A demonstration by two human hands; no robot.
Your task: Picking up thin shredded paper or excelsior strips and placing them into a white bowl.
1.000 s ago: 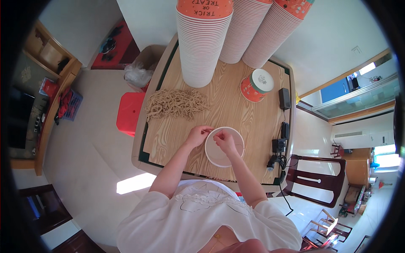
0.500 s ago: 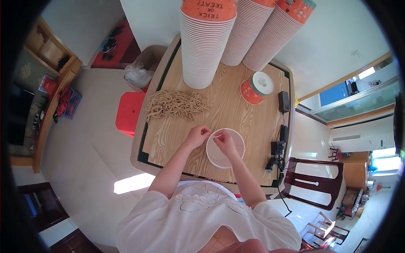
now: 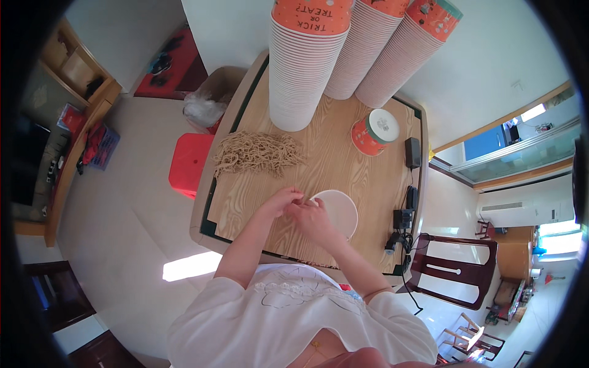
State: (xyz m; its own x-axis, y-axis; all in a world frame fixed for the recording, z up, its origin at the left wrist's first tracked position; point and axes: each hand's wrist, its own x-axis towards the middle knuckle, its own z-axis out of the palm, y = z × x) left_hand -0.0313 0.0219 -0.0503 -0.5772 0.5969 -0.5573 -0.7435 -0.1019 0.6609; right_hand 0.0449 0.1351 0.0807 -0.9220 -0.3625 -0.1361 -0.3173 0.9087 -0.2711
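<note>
A white-lined paper bucket (image 3: 341,213) stands near the front of the table, its open mouth facing up. At its left rim my two hands meet, fingertips together. My left hand (image 3: 284,202) is closed in a pinch just left of the bucket. My right hand (image 3: 311,217) reaches over the near left part of the rim, its fingers curled closed against the left hand. Whatever is pinched between them is hidden or too small to name. A tangled heap of tan cords (image 3: 257,153) lies on the table beyond my left hand.
Tall stacks of nested paper buckets (image 3: 305,80) rise at the table's far side. An orange and teal bucket (image 3: 371,136) rests upside down at right. Black adapters and cables (image 3: 403,219) line the right edge. A red stool (image 3: 189,164) and a dark chair (image 3: 457,268) flank the table.
My right hand has moved left and nearer, from over the bucket's mouth to my left hand. Both hands now touch. The bucket has shifted slightly.
</note>
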